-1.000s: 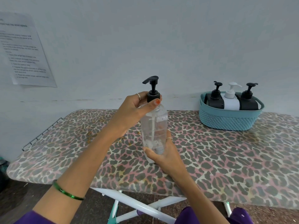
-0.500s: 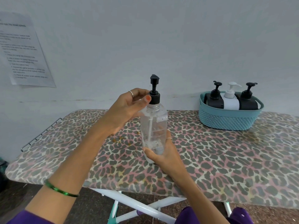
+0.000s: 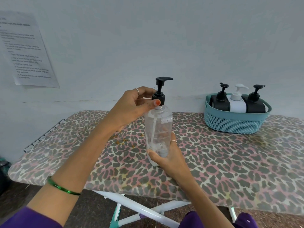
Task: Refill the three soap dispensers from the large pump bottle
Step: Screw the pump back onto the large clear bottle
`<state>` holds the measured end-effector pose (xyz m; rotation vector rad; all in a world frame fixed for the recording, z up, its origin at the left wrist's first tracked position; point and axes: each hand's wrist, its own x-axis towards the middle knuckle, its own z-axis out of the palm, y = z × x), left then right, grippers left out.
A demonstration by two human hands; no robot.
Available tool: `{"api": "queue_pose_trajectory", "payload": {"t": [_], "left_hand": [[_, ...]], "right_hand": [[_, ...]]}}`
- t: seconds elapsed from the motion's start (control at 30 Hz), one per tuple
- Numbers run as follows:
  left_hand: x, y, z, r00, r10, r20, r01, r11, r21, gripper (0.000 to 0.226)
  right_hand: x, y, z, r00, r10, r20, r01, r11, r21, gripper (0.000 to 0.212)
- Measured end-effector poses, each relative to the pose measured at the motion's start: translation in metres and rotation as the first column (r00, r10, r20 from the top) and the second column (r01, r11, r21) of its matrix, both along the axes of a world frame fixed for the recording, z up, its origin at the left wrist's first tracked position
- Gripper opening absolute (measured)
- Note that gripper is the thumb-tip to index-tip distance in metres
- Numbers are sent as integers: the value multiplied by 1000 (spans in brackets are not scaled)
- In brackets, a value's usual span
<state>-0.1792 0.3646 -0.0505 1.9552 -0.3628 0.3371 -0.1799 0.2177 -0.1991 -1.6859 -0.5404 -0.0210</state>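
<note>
A clear large pump bottle (image 3: 158, 127) stands upright on the leopard-print board (image 3: 230, 162), nearly empty with a little liquid at the bottom. Its black pump head (image 3: 162, 79) points right. My left hand (image 3: 131, 107) pinches the black collar (image 3: 158, 98) under the pump. My right hand (image 3: 169, 155) grips the bottle's base. Three soap dispensers sit in a teal basket (image 3: 233, 122) at the back right: a black one (image 3: 219, 101), a white one (image 3: 237, 102) and another black one (image 3: 255, 102).
A printed sheet (image 3: 24, 50) is taped to the wall at the left. A wire rack (image 3: 44, 134) juts from the board's left end. White and teal legs (image 3: 141, 209) cross beneath the board.
The pump head has turned, from pointing left, through facing me, to pointing right. My left hand has re-gripped the collar. The bottle and right hand stayed in place.
</note>
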Motion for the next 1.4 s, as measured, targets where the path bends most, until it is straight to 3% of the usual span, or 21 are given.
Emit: {"api": "queue_pose_trajectory", "payload": {"t": [0.3, 0.47, 0.53, 0.67, 0.83, 1.0, 1.27, 1.4], "left_hand": [[-4, 0, 3, 998, -47, -41, 49, 998, 35, 28], [-2, -10, 1, 975, 187, 119, -203, 969, 140, 54], [-1, -11, -1, 968, 213, 130, -230, 964, 134, 54], [-1, -4, 4, 994, 102, 28, -104, 988, 118, 31], [1, 6, 10, 989, -66, -131, 81, 991, 111, 35], [3, 3, 5, 999, 12, -46, -9, 997, 75, 38], [-2, 8, 5, 992, -95, -86, 105, 987, 119, 28], [0, 2, -1, 999, 34, -28, -34, 999, 5, 44]], "right_hand": [[0, 0, -2, 1000, 2, -17, -1, 1000, 12, 66], [-1, 0, -1, 1000, 9, -9, -9, 1000, 0, 62], [0, 1, -2, 1000, 6, -7, -6, 1000, 6, 66], [1, 1, -2, 1000, 5, -13, -5, 1000, -5, 66], [0, 2, -1, 1000, 11, -4, -11, 1000, -1, 66], [0, 0, -2, 1000, 0, -7, 0, 1000, 13, 65], [-1, 1, 0, 1000, -8, 3, 8, 1000, 5, 68], [-1, 1, 0, 1000, -4, 1, 4, 1000, -4, 65]]}}
